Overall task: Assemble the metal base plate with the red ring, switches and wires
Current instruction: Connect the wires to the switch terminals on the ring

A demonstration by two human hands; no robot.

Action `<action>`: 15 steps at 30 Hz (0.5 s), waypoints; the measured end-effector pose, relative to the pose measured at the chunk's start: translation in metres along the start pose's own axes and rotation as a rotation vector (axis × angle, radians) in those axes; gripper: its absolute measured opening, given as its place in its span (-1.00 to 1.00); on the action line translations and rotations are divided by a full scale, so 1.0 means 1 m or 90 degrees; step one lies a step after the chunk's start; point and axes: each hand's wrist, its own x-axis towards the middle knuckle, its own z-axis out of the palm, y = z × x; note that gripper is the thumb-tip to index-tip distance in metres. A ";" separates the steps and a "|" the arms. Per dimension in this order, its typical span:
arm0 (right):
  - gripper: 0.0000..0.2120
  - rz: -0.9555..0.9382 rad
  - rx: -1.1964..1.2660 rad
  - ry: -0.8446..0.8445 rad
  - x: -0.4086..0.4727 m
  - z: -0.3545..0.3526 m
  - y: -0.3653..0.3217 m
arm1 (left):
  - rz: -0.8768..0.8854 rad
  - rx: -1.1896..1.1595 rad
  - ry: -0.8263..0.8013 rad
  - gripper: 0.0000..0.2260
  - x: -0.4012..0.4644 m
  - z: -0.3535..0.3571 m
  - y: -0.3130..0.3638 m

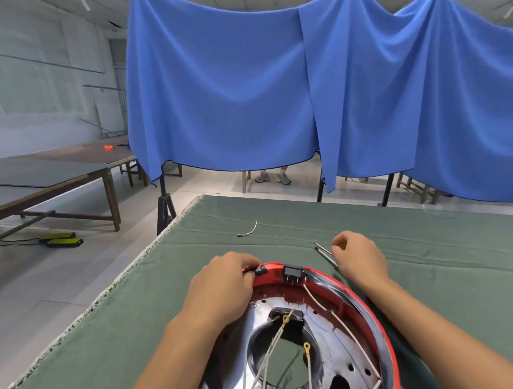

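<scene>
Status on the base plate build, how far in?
Roughly midway. Done: red ring sits around the metal base plate, black switch is in the ring's far edge, and several wires already run across the plate. In hand: left hand grips the ring at a smaller black part; right hand picks up a loose wire pair. Left: short white wire lies untouched on the green cloth.

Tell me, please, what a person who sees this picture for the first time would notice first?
First, the big blue cloth hanging across the room behind the green table. Then, at the table's near edge, the red ring around a shiny metal base plate crossed by wires. The left hand grips the ring's far rim beside a black switch, while the right hand pinches a loose wire.
</scene>
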 end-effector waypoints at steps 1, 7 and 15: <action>-0.79 -0.005 -0.029 0.002 0.007 0.006 0.001 | -0.001 -0.003 -0.001 -0.75 0.000 0.001 0.000; -0.82 0.041 -0.100 -0.043 0.036 0.033 0.009 | -0.003 -0.005 0.006 -0.74 0.000 0.004 0.000; -0.82 0.016 -0.097 0.017 0.036 0.042 0.007 | -0.016 -0.015 -0.011 -0.74 -0.001 0.001 0.001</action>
